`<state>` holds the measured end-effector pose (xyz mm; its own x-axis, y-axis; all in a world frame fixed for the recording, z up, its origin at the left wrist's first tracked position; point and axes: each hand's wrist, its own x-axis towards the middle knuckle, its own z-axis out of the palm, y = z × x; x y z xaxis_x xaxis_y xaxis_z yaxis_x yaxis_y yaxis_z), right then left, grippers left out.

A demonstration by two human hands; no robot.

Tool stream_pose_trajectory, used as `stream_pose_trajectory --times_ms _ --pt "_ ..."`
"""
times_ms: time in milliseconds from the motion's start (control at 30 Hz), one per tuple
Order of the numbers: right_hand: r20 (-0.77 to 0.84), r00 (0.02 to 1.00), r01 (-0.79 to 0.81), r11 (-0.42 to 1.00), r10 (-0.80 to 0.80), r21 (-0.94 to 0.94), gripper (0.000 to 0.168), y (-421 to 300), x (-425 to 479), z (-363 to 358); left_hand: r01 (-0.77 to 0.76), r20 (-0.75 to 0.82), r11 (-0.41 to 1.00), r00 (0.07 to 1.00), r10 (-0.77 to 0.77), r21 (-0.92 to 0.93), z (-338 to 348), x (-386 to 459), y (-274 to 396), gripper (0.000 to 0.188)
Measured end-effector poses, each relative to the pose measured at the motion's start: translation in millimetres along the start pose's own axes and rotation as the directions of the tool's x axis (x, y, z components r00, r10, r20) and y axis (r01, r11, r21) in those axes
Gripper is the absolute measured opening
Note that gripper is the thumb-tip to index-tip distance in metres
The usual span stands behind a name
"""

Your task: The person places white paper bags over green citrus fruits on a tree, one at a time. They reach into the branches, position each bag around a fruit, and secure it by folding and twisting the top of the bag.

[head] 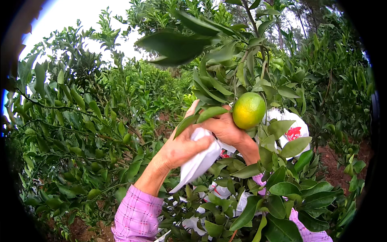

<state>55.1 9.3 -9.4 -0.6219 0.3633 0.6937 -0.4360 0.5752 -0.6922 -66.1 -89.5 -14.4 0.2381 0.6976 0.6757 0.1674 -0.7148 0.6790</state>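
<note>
My left hand (pixel 181 148) grips a white bag (pixel 201 157), thumb pressed across its upper part, and the bag's lower corner hangs down to the left. My right hand (pixel 228 128) is curled against the bag's top edge. Leaves and a fruit partly cover its fingers, so what it holds is unclear. Just in front of the right hand hangs a green-yellow citrus fruit (pixel 249 110) on a leafy branch (pixel 263 54). Long green leaves (pixel 211 113) cross over the fingertips of both hands.
Another white bag (pixel 290 130) with a red print hangs right of the fruit. More white bags (pixel 222 191) show through foliage below. Leafy citrus branches (pixel 281 193) cross my right forearm. Small green fruits (pixel 127 138) hang at left. Reddish soil (pixel 331 163) shows at right.
</note>
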Motion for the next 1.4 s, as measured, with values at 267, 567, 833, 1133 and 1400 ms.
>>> stream_pose_trajectory --times_ms 267,567,833,1133,1400 --pt "0.067 0.99 0.109 0.971 -0.126 0.211 0.011 35.3 -1.6 -20.2 0.134 -0.004 0.974 0.991 -0.137 -0.182 -5.9 -0.6 11.6 0.086" --pt "0.277 0.947 -0.006 0.853 -0.163 0.522 0.025 10.9 -7.8 -20.4 0.32 0.184 0.548 0.94 -0.289 -0.773 1.1 -3.4 26.0 0.08" --pt "0.317 0.947 -0.193 0.875 0.049 0.443 0.016 7.9 -22.4 -20.3 0.3 0.202 0.586 0.953 -0.228 -0.753 0.0 -8.9 4.4 0.081" --pt "0.142 0.982 0.103 0.986 -0.121 0.13 0.004 -5.6 -36.2 -17.7 0.27 0.096 0.955 0.961 -0.26 -0.121 5.6 -3.2 48.6 0.084" --pt "0.099 0.981 0.18 0.975 -0.168 -0.131 0.015 11.0 -36.3 -23.4 -0.042 -0.16 0.5 0.921 0.355 0.865 35.6 -23.4 5.2 0.083"
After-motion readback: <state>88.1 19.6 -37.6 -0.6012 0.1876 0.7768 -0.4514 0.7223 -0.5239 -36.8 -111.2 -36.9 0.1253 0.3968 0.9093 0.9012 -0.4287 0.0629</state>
